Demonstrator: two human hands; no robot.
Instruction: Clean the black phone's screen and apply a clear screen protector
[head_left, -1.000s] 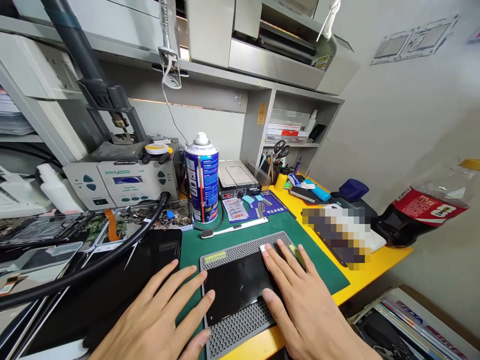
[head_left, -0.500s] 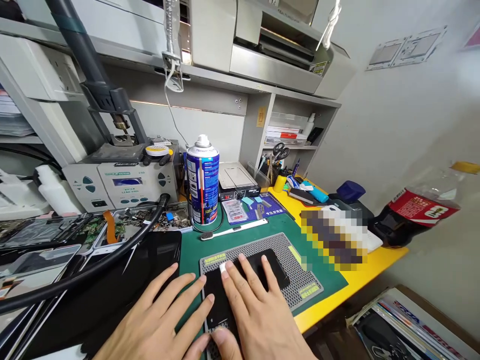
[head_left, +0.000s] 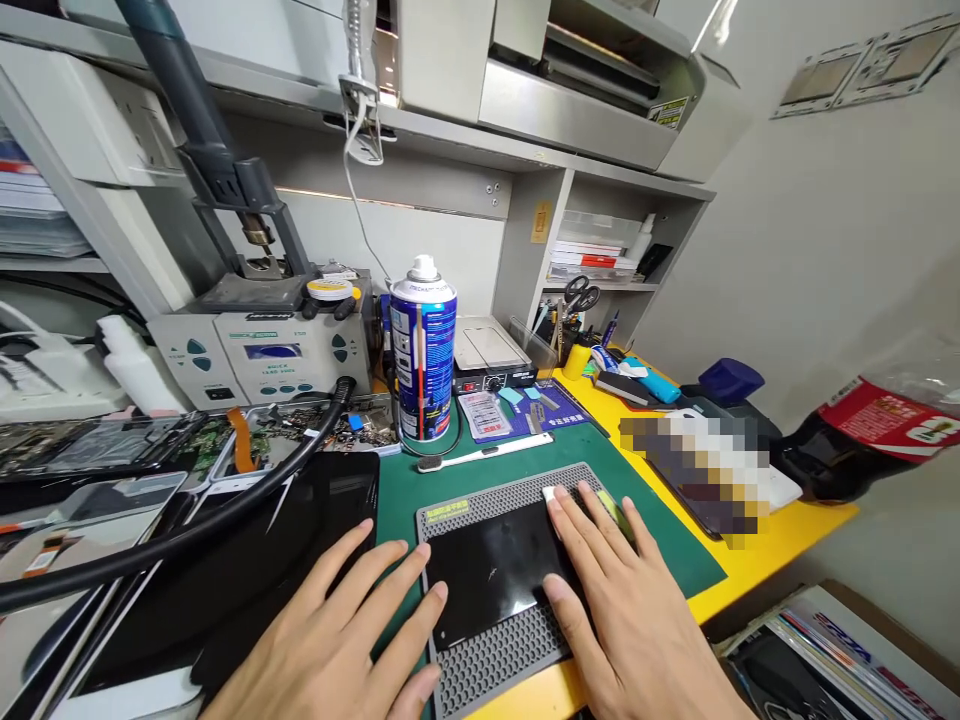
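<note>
A glossy black phone-shaped panel lies on a grey honeycomb pad, itself on a green mat. Its screen reflects light. My left hand is open with spread fingers, fingertips by the panel's left edge; I cannot tell how firmly they touch. At the panel's right end lies my right hand, fingers stretched out flat and thumb apart on the near edge. A small white piece shows at its index fingertip, mostly hidden under the fingers. The right end of the panel is covered by this hand.
Left of the pad lie a large black panel, a thick black hose and open circuit boards. Behind stand a blue spray can, a soldering station and a white-handled brush. A cola bottle is at right.
My right hand has slid right along the panel with the white piece at its fingertips, uncovering the panel's middle. My left hand holds about the same place. The camera view has shifted slightly.
</note>
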